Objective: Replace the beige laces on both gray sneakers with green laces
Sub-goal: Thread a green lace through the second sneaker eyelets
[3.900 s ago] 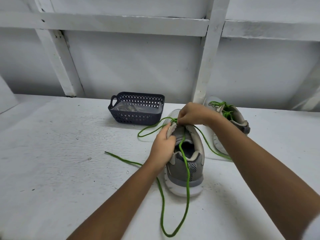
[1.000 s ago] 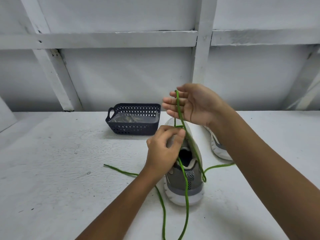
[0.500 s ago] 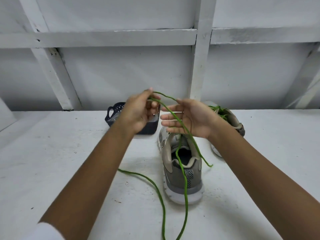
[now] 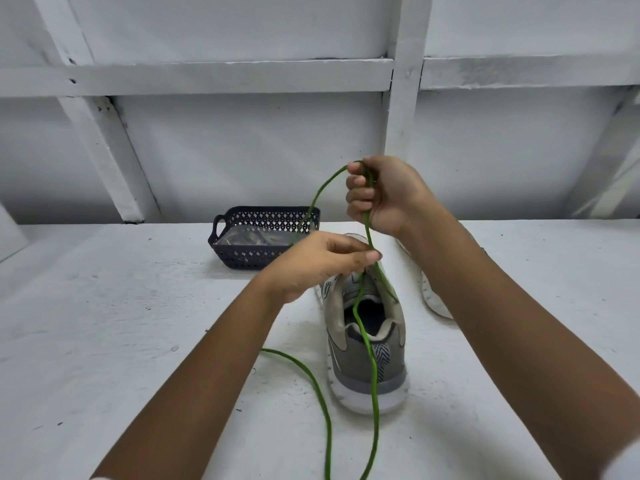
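Centrally, a gray sneaker [image 4: 367, 355] is shown standing upright on a white painted table [image 4: 121, 323], heel toward the near edge and toe toward the far wall. Its upper is made of gray mesh with beige suede-like panels, a padded beige collar, a thick white rubber sole and a chevron-patterned heel tab. A pale curved stripe is seen on its left side. No lettering can be read on it.

A green lace [image 4: 373, 375], a round woven cord, is threaded at the front of the shoe. One strand is draped back over the opening and heel, and a second strand lies curved on the table to the left. Both run off the near edge.

The right hand [image 4: 384, 195] is raised above the toe, and the lace is gripped in its curled fingers. From the top of this fist a loop arcs down and to the left. It is met by the left hand [image 4: 318, 261], held just over the tongue, where the cord is pinched between thumb and fingertips.

A second sneaker [image 4: 436, 299] is placed to the right, mostly hidden by the right forearm, so that only its white sole is shown.

A dark plastic basket [image 4: 242, 259] with a diamond lattice wall and loop handle is set at the far left. Its pale contents cannot be identified. The wall [image 4: 242, 150] behind is of white boards and beams.
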`<state>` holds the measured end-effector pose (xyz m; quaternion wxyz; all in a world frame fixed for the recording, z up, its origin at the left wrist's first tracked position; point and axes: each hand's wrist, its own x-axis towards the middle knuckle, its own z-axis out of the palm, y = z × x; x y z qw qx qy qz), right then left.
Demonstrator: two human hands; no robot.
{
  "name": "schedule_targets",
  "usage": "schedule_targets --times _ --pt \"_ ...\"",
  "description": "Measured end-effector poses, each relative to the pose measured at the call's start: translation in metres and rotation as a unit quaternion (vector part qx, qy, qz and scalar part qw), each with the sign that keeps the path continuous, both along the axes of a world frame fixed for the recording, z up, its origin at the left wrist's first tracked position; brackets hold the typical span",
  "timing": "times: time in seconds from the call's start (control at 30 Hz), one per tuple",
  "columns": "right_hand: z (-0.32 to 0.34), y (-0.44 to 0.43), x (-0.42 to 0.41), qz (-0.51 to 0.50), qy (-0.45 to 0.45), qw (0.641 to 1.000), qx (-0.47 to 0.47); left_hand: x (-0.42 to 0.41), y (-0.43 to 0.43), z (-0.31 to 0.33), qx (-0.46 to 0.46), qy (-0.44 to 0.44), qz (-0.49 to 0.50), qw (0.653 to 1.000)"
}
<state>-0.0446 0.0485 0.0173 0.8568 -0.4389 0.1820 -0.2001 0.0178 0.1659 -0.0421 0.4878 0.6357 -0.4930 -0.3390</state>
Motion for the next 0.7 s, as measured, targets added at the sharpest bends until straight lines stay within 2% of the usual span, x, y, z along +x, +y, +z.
schedule_targets --times 0.1,0.17,0.33,0.53,0.6,0.7 --pt "-0.001 -0.004 0.004 -0.025 -0.009 1.000 0.010 -0.003 -0.002 0.008 -0.035 0.026 0.020 0.999" --pt "-0.007 -0.006 0.003 -0.031 0.010 0.999 -0.014 0.001 -0.004 0.013 -0.049 0.035 0.070 0.996" --pt "-0.030 -0.011 -0.017 0.079 0.125 0.985 -0.090 0.022 -0.015 0.022 -0.090 0.125 0.229 0.961" --pt "-0.043 -0.006 -0.034 0.109 0.084 0.979 -0.153 0.028 -0.028 0.022 -0.092 0.126 0.266 0.951" --pt "-0.046 -0.007 -0.038 0.097 0.063 0.980 -0.165 0.026 -0.031 0.020 -0.079 0.112 0.261 0.955" --pt "-0.050 -0.012 -0.043 0.038 0.054 0.979 -0.193 0.015 -0.035 0.014 0.004 -0.005 0.244 0.970"
